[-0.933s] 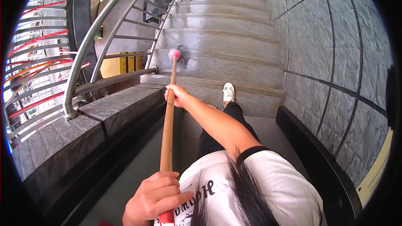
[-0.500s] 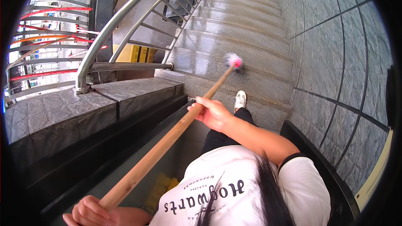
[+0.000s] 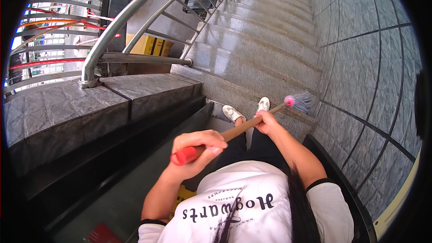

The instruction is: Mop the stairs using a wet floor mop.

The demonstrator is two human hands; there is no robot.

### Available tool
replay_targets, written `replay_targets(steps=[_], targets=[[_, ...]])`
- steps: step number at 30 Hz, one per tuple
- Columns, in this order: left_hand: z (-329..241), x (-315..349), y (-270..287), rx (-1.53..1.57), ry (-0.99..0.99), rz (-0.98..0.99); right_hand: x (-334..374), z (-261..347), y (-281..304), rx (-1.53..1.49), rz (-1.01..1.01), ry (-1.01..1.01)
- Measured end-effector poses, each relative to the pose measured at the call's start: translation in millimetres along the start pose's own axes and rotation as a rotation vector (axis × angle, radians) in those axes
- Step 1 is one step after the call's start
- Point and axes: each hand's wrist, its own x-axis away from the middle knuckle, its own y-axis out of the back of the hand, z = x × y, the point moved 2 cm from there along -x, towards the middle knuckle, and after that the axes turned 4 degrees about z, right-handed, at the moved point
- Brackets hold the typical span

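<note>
A mop point(image 3: 243, 127) with a long wooden handle slants across my body. Close to the red cap at its upper end, my left hand point(image 3: 198, 146) is wrapped round the handle. Farther down the handle, nearer the pink collar, my right hand point(image 3: 267, 121) grips it too. The grey-white mop head point(image 3: 302, 102) rests on a stone stair point(image 3: 252, 87) by the right wall, its strands fanned to the right. My two white shoes stand close together, left of the mop head.
Stone steps run away from me between a metal railing point(image 3: 148, 27) on the left and a grey tiled wall point(image 3: 355, 67) on the right. A stone ledge point(image 3: 81, 103) lies under the railing post. Yellow boxes point(image 3: 150, 45) sit beyond the railing.
The mop head has swung right and nearer to me, toward the wall. My left hand has risen and come forward with the handle's end; my right hand has shifted right. Both shoes now show.
</note>
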Motion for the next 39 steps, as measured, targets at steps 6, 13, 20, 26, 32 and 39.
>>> replay_targets(steps=[6, 13, 20, 26, 32, 39], targets=[[-67.2, 10.9, 26.9, -0.265, -0.184, -0.024, -9.0, -33.1, -129.4, -0.043, 0.292, -0.167], [-53.3, 7.4, 5.0, -0.703, -0.15, 0.337, -60.9, -43.6, -233.8, -0.024, 0.715, -0.286], [-100.3, 45.3, 25.3, -0.673, -0.184, 0.126, -13.0, -63.2, -239.5, -0.05, 0.72, -0.269], [-152.7, 118.3, 62.1, -0.189, -0.638, -0.381, 107.0, -63.9, -212.2, 0.154, 0.866, -0.246], [-106.1, 83.3, 81.4, -0.016, -0.486, -0.442, 75.9, -52.3, -159.3, 0.117, 0.562, -0.291], [-62.5, 32.5, 59.8, -0.116, -0.196, -0.109, -19.3, -45.2, -130.6, -0.036, 0.229, -0.243]])
